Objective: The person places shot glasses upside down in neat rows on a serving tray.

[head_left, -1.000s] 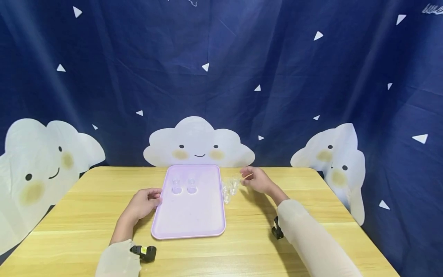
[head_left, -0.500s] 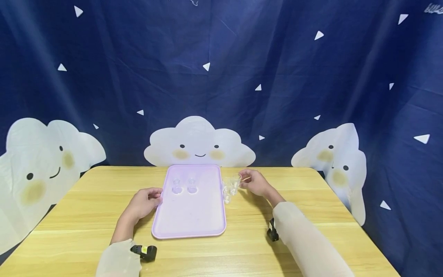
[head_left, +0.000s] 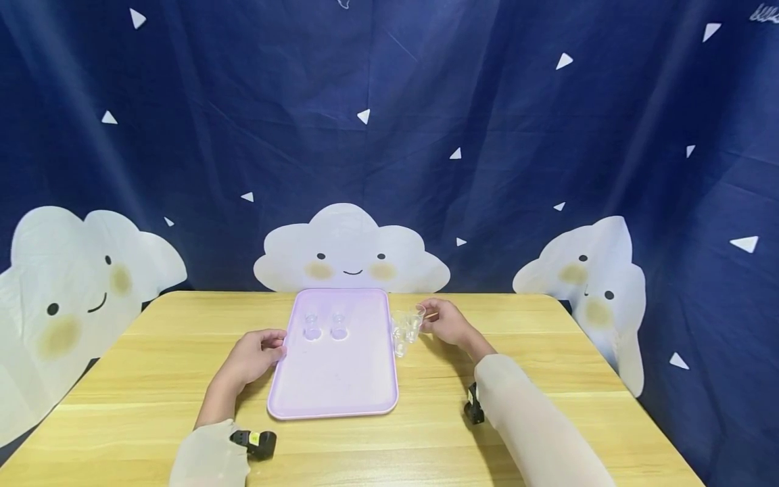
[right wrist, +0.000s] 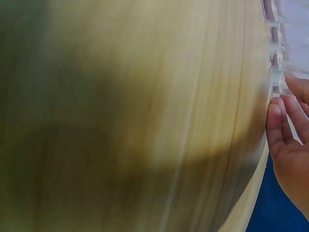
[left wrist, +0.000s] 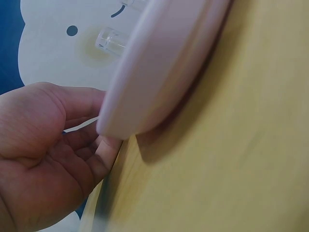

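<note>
A lilac tray lies on the wooden table, and two small clear glasses stand side by side towards its far end, the left glass and the right glass. My left hand holds the tray's left edge; in the left wrist view its thumb and fingers meet the raised rim. Close to the tray's right side is a cluster of several clear shot glasses. My right hand pinches the far right shot glass of this cluster between thumb and fingers.
The light wood table extends around the tray on both sides and in front. Behind its far edge hangs a dark blue curtain printed with clouds and white triangles. Each sleeve carries a small black camera, the left camera and the right camera.
My right hand has moved slightly left and down, from beside the cluster onto the far right shot glass. The left hand and the tray have stayed in place.
</note>
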